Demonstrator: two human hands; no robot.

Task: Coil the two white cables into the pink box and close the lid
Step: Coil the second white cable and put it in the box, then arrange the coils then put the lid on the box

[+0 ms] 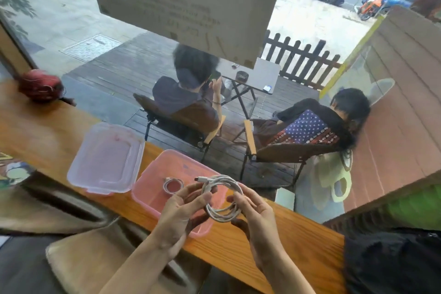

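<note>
Your left hand [177, 212] and right hand [254, 216] pinch the coiled white cable [222, 198] above the pink box [152, 188]; a second coil [173, 185] seemingly lies inside, lid [105, 157] at ten o'clock.

both bare forearms come in from 6 o'clock, left hand [177, 215] and right hand [254, 216] raised palms-in, fingers curled and pinching, facing each other

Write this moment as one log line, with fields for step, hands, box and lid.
step: second cable coiled, above pink box | hands: left and right both hold it | box: first cable inside | lid: off, beside box
</note>
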